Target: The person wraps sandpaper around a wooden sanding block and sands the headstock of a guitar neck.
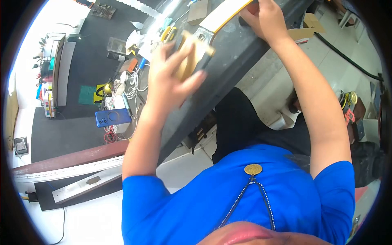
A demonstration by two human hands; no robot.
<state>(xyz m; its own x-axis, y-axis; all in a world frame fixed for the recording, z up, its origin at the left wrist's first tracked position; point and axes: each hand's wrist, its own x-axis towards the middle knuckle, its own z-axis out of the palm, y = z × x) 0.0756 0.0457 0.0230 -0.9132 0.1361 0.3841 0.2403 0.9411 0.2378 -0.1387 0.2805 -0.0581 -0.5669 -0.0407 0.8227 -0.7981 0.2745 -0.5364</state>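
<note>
My left hand [169,75] is raised over the dark bench, its fingers spread and slightly blurred. Just behind its fingers is a pale wooden piece [190,61]; whether they touch it cannot be told. A long white strip with a yellow edge [224,15] runs from a metal fitting [203,36] up to the top of the view. Beside the strip's upper end, my right hand [261,18] is closed with fingers curled; what it grips, if anything, is hidden.
On the dark bench [241,51] lie tangled white cables [131,83], a blue phone [113,117], yellow-handled scissors [168,34] and a grey block [199,12]. Long bars [87,185] lie at lower left. An open cardboard box [310,24] is beyond the bench edge.
</note>
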